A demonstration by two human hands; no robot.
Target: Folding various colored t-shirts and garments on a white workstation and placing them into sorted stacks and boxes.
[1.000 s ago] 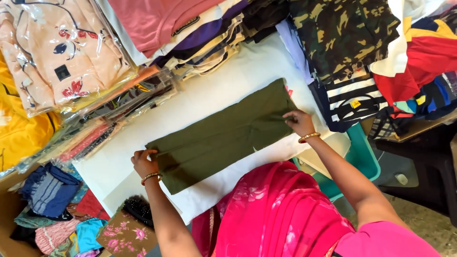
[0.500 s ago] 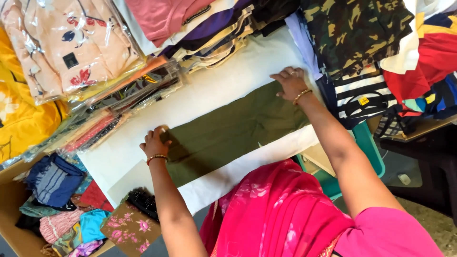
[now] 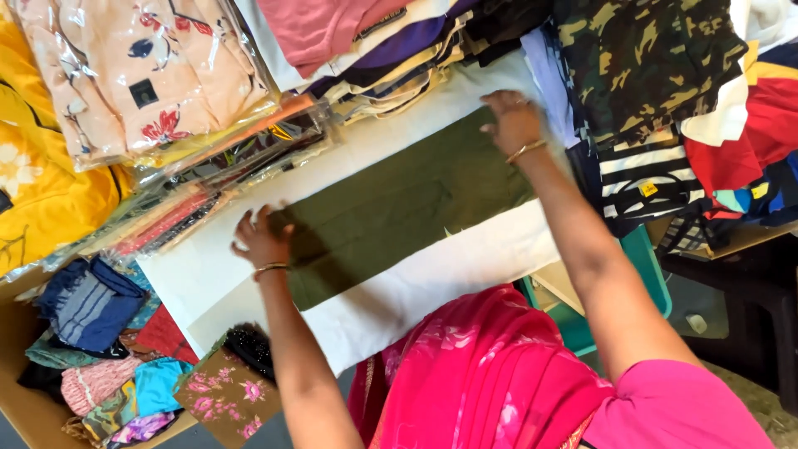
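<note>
The olive green cloth lies folded into a long strip on the white desk, slanting from the lower left up to the upper right. The left hand rests on its lower left end with fingers spread and pressed flat, gripping nothing. The right hand lies on the upper right end, fingers also flat and open on the fabric, close to the camouflage cloth and the striped garment.

To smooth such a strip well, both palms should stay flat and draw apart along its length, so creases run out at the ends rather than bunch in the middle. Pressure should be even, or the strip is likely to skew on the smooth white surface. The packed shirts in plastic sit close to the far edge, so the cloth is best kept clear of them
</note>
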